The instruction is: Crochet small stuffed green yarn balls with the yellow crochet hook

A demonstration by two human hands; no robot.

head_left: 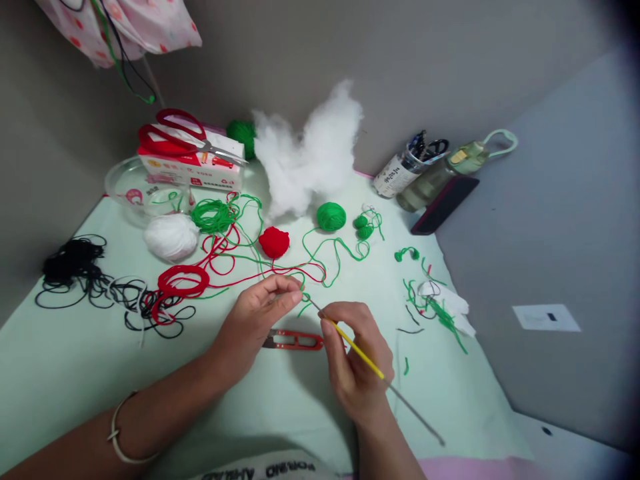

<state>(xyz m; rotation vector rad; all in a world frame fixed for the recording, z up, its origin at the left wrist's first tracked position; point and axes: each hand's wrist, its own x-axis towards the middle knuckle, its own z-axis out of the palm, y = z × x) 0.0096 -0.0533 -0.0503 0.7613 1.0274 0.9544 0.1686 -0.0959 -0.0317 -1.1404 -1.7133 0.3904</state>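
My left hand [260, 312] pinches a strand of green yarn [304, 299] between thumb and fingers. My right hand [355, 363] grips a crochet hook [361, 354] with a yellow handle and a grey metal shaft, its tip meeting the green yarn by the left fingertips. Small red thread snips [294, 341] lie on the pale green table [75, 360] just under both hands. A green yarn ball [331, 216] and a red yarn ball [274, 241] sit beyond, with loose strands running toward my hands.
White stuffing [310, 157] is piled at the back. Red scissors [175, 137] rest on a box [193, 170] by a clear bowl [123, 187]. Black yarn [75, 263], a red coil [183, 281], a white ball [171, 237], a bottle [440, 175], a phone [444, 203] and yarn scraps [435, 303] surround them.
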